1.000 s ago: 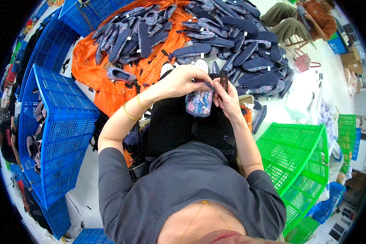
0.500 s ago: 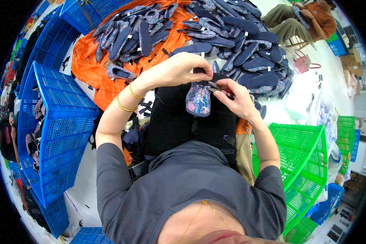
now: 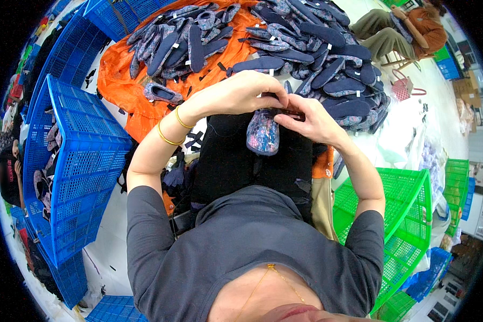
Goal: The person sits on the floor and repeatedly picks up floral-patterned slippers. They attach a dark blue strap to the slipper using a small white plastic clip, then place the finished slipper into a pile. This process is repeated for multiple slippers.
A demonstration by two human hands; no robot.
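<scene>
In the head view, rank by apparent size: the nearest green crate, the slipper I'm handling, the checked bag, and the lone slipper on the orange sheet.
1. Nearest green crate
2. Handled slipper
Unranked: checked bag and lone slipper on the orange sheet look much alike.

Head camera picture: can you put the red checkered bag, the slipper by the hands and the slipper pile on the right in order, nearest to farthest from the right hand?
From the right hand:
1. Slipper by the hands: just to its left.
2. Slipper pile: ahead and to the right.
3. Red checkered bag: farther right, past the pile.
</scene>
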